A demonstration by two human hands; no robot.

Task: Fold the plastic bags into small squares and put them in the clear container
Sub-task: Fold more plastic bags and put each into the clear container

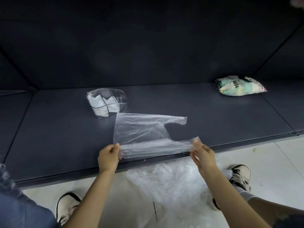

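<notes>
A clear thin plastic bag (141, 130) lies flat on the dark shelf (49, 139), its handles pointing right. Its near long edge is lifted and folded over. My left hand (108, 156) pinches that edge at the bag's bottom corner. My right hand (203, 155) pinches the same edge at the near handle. Behind the bag on the left stands the clear container (107, 102), divided into compartments, with several folded white bags inside.
A filled bag with coloured print (239, 86) lies at the shelf's back right. A heap of loose clear bags (172, 181) rests on the pale floor below the shelf's front edge, between my two shoes (67, 206).
</notes>
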